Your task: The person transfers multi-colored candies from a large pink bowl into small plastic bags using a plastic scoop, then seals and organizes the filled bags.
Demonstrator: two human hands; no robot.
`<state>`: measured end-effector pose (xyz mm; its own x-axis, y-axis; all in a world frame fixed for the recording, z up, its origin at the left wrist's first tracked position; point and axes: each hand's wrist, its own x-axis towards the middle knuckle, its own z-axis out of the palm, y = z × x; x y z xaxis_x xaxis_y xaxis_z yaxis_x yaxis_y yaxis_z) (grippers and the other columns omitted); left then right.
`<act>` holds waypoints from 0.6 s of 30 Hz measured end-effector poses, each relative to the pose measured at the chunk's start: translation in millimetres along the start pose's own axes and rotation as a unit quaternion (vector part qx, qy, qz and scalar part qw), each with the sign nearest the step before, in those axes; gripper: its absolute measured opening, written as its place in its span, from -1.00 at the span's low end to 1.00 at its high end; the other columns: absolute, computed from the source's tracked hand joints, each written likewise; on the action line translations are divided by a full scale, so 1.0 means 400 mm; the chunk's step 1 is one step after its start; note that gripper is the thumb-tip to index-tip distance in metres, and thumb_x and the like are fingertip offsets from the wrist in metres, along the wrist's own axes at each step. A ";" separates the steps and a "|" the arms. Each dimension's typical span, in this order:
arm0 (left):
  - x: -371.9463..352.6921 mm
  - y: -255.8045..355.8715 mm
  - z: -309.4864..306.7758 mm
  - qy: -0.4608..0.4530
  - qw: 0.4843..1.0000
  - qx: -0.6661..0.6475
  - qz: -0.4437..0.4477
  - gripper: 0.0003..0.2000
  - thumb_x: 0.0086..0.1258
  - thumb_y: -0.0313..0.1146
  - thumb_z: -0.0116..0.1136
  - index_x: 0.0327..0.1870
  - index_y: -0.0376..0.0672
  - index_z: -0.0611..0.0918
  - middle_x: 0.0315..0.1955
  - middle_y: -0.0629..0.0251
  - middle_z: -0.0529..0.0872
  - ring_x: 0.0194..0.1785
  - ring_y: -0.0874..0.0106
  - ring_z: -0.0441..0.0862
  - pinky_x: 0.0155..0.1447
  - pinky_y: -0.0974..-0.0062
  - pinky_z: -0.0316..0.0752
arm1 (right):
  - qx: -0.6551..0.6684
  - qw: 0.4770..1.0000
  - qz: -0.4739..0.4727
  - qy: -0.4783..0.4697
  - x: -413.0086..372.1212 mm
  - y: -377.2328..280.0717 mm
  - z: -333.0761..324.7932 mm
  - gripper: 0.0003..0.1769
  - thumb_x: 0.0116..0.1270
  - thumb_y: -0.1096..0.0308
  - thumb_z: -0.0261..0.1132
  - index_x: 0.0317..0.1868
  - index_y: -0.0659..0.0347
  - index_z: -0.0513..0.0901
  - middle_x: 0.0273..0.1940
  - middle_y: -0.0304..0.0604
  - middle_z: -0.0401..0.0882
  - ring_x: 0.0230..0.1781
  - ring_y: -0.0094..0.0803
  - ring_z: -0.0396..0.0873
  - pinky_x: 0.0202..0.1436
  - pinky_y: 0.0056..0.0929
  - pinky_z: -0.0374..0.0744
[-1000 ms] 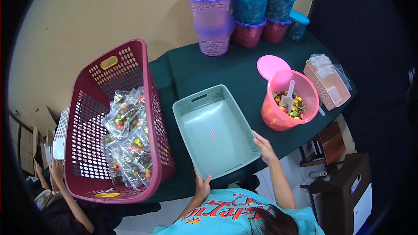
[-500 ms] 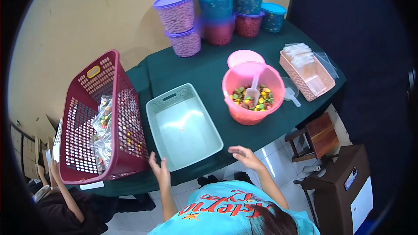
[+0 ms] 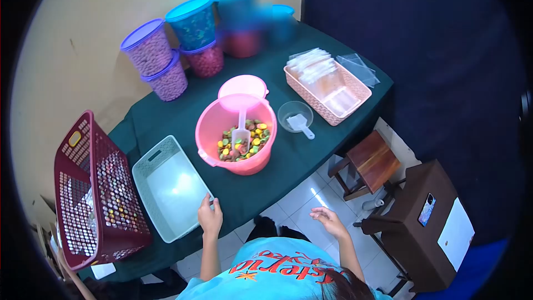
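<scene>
One bit of writing is in view: red cursive lettering runs across the turquoise shirt [image 3: 261, 278], on the camera's side of the pink tub [image 3: 236, 164] and well apart from it, at the bottom edge. It reads upside down from here, dark hair covers its right end, and the word can't be spelled out with any certainty. Well off to the right of the pink tub, the brown cabinet [image 3: 422, 233] carries a white panel [image 3: 452, 233], and any print on it is too small to read. Just left of the tub, the grey-green tray [image 3: 166, 189] shows no legible label.
</scene>
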<state>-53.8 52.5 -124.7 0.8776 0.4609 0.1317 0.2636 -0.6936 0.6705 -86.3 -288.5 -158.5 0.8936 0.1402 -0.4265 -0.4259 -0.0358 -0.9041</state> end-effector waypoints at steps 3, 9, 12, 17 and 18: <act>0.005 0.014 0.000 -0.041 0.999 0.012 -0.029 -0.63 0.20 -0.35 0.03 -0.05 -0.46 0.48 -0.31 -0.11 0.61 -0.25 0.11 0.61 -0.15 0.31 0.46 | 0.043 0.999 0.012 0.010 0.011 0.008 -0.029 -0.70 0.25 0.40 0.11 -0.04 0.36 0.44 -0.14 -0.09 0.52 -0.08 -0.43 0.47 0.05 -0.51 0.37; 0.084 0.122 -0.108 -0.180 0.980 0.059 0.063 -0.65 0.20 -0.29 0.05 -0.13 -0.45 0.51 -0.28 -0.06 0.61 -0.13 0.17 0.56 -0.06 0.38 0.41 | -0.031 0.999 -0.004 -0.007 0.113 -0.050 -0.103 -0.71 0.27 0.33 0.11 -0.05 0.30 0.46 -0.16 -0.15 0.54 -0.16 -0.47 0.49 -0.06 -0.53 0.42; 0.149 0.342 -0.168 -0.439 0.879 -0.143 0.117 -0.71 0.23 -0.31 0.01 -0.23 -0.41 0.55 -0.32 0.04 0.62 -0.17 0.25 0.56 -0.08 0.42 0.41 | -0.071 0.997 -0.001 0.008 0.185 -0.124 -0.156 -0.71 0.26 0.33 0.13 -0.05 0.29 0.45 -0.18 -0.16 0.54 -0.20 -0.49 0.48 -0.11 -0.53 0.43; 0.195 0.535 0.033 -0.602 0.684 -0.328 0.250 -0.75 0.31 -0.32 -0.04 -0.15 -0.34 0.52 -0.30 0.14 0.57 -0.17 0.36 0.54 -0.08 0.49 0.39 | -0.115 0.993 -0.033 0.018 0.287 -0.290 -0.242 -0.70 0.24 0.34 0.13 -0.05 0.31 0.45 -0.18 -0.14 0.54 -0.20 -0.47 0.49 -0.11 -0.51 0.44; 0.201 0.558 0.088 -0.612 0.681 -0.330 0.229 -0.76 0.32 -0.33 -0.05 -0.14 -0.33 0.51 -0.31 0.16 0.57 -0.18 0.39 0.54 -0.08 0.49 0.39 | -0.127 0.989 -0.062 0.032 0.299 -0.328 -0.255 -0.70 0.24 0.36 0.13 -0.04 0.31 0.45 -0.18 -0.12 0.55 -0.19 -0.45 0.50 -0.10 -0.51 0.44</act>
<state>89.6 -84.7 10.1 0.5907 -0.8069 0.0011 -0.0335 -0.0231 0.9992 90.7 -367.8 -93.8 0.9475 0.0964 -0.3048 -0.2697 -0.2712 -0.9240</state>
